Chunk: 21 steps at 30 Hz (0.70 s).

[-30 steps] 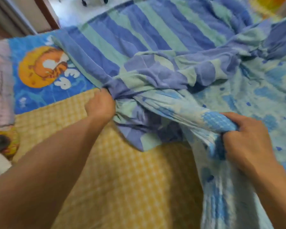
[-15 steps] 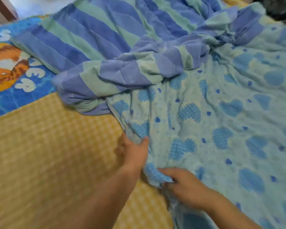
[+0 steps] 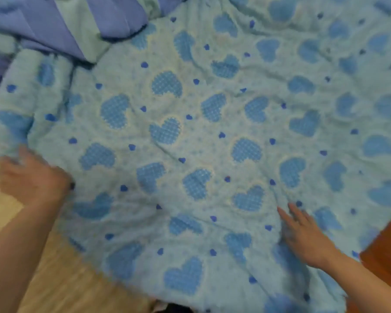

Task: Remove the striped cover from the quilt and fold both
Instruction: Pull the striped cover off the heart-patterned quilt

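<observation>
- My left hand (image 3: 33, 179) grips the quilt (image 3: 212, 136) by its edge so I can pull it flat.
- My right hand (image 3: 303, 236) lies flat on it, fingers straight, to smooth it.
- The cover (image 3: 54, 26) sits bunched at the top left, off the quilt.

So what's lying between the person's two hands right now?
In the head view, only the heart-patterned quilt spreads between the left hand and the right hand; nothing else sits on that stretch.
</observation>
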### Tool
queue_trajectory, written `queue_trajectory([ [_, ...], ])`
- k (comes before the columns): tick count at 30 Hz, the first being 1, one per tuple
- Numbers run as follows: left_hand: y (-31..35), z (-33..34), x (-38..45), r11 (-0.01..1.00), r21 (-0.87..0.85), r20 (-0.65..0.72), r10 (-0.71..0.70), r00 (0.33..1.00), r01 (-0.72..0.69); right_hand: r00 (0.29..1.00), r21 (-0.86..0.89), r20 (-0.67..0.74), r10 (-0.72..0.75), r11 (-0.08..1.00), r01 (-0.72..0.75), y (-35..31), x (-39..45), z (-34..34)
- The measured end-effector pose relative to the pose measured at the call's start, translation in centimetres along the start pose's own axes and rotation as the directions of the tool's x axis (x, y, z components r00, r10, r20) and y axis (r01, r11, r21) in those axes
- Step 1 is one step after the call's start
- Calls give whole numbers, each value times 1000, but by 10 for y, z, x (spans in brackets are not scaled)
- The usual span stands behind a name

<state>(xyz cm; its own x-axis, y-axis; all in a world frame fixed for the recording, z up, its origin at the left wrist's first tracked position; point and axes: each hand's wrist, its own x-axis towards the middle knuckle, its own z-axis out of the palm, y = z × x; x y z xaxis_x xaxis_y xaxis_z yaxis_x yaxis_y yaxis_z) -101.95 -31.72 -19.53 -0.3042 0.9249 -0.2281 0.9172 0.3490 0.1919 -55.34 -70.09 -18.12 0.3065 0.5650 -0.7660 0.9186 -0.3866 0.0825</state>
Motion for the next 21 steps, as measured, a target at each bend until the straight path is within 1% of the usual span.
queue_trajectory([
  [1,23,17,-41,990,135,6,44,999,-45,999,30,-5,-33,999,33,9,-3,15],
  [2,46,30,-92,967,154,33,198,980,-201,998,70,-22,-61,996,62,14,-2,25],
  [3,68,52,-147,905,203,114,358,927,-374,996,108,-47,-77,991,82,16,3,30],
  [4,89,76,-210,860,156,258,439,861,-485,994,147,-57,-89,984,97,18,9,32],
  [5,105,95,-272,823,85,379,495,782,-562,993,180,-55,-108,977,116,19,14,33],
  [6,112,109,-324,818,61,466,483,741,-572,989,203,-63,-135,968,145,22,20,33],
  [8,109,127,-406,825,99,514,436,739,-556,979,250,-54,-194,947,201,31,23,32],
  [9,103,126,-438,832,132,511,408,756,-539,973,274,-29,-227,935,226,37,21,30],
  [10,93,123,-461,864,162,497,347,795,-477,965,293,-10,-261,922,252,43,17,28],
  [11,84,116,-477,906,172,468,271,841,-388,959,305,3,-283,913,269,50,13,27],
  [13,69,98,-495,970,166,347,111,931,-178,952,276,35,-305,918,284,66,0,27],
  [14,61,87,-499,992,118,277,8,961,-42,948,233,56,-313,928,292,73,-6,28],
  [15,53,78,-500,994,85,233,-89,969,71,943,176,82,-323,936,305,79,-13,31],
  [17,32,62,-504,955,-31,180,-286,941,297,925,87,145,-352,935,343,84,-28,37],
  [18,22,60,-505,907,-111,153,-389,908,407,916,72,174,-362,932,355,86,-32,40],
  [19,11,63,-507,803,-276,234,-477,847,528,908,63,198,-370,929,364,87,-35,44],
  [20,-3,71,-511,755,-311,308,-495,813,577,901,49,215,-378,925,376,88,-37,49],
  [21,-10,79,-516,662,-313,400,-559,727,681,898,26,214,-384,921,388,90,-37,55],
])
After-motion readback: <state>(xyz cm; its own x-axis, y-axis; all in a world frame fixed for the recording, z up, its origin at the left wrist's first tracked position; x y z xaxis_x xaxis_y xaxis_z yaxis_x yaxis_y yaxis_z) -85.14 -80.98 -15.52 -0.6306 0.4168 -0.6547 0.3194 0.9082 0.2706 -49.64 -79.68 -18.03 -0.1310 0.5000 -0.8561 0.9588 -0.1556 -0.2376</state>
